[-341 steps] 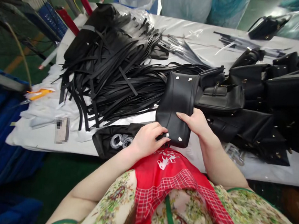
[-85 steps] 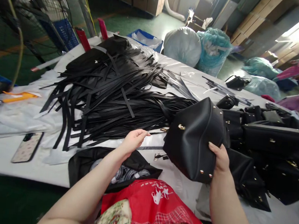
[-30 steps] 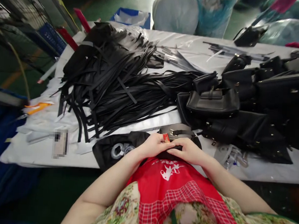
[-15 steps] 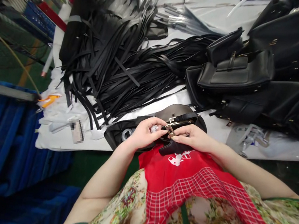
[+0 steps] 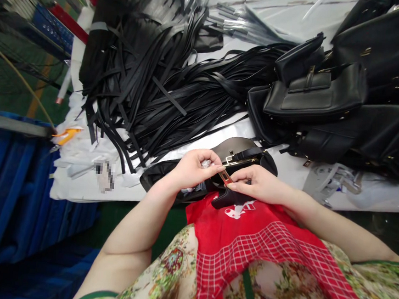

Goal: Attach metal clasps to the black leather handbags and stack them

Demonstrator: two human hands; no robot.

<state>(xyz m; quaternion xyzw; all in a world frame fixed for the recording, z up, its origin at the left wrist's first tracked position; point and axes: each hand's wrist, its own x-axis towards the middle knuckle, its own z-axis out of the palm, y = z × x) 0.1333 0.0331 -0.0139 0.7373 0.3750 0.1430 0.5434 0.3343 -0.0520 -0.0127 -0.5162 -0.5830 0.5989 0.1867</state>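
Note:
Between my two hands is a small gold metal clasp plate [image 5: 225, 176] with a slot in it, tilted and reflecting red. My left hand [image 5: 197, 168] pinches its upper left end between thumb and fingers; a crumpled clear-white wad [image 5: 205, 163] also shows inside that hand. The fingertips of my right hand [image 5: 257, 184] grip the plate's lower right end. Under and behind both hands lies a black handbag [image 5: 227, 145] with a gold frame-shaped fitting [image 5: 231, 159] and a strap. One dark flap [image 5: 232, 198] hangs over the table edge against my red apron [image 5: 265, 233].
A large heap of black straps [image 5: 176, 88] covers the table's left and middle. Several finished black bags [image 5: 314, 96] are piled to the right. A plastic bag of metal parts [image 5: 342, 181] lies near the right front edge. An orange-handled tool [image 5: 67, 135] is at the left.
The clasp plate has tilted, its face turning from pale gold to reddish. My left hand has shifted slightly up and left, and the clear ring beside it no longer shows.

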